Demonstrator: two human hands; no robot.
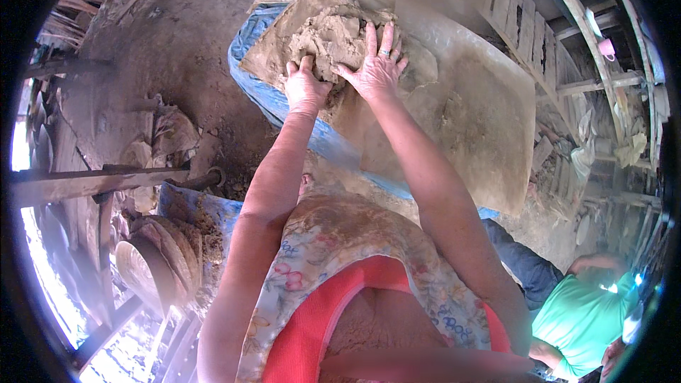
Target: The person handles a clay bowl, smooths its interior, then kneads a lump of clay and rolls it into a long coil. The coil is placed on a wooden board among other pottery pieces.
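Observation:
A heap of lumpy, wet-looking beige clay [328, 35] lies on a stiff, clay-coloured sheet [269, 51] at the upper middle, over crumpled blue plastic [248, 81]. My left hand [306, 86] is at the heap's near left side, its fingers curled into the clay. My right hand [376, 65] rests on the right part of the heap, fingers spread, with a ring on one finger. To the right, under and beside my right arm, a broad, dusty tan sheet [475, 128] covers the surface.
A person in a green top [582, 319] is at the lower right. Woven straw hats [145, 269] and a wooden beam [99, 186] are on the left. Wooden slats [525, 35] and a pink mug [606, 49] are at the upper right. A dusty floor [142, 35] spans the upper left.

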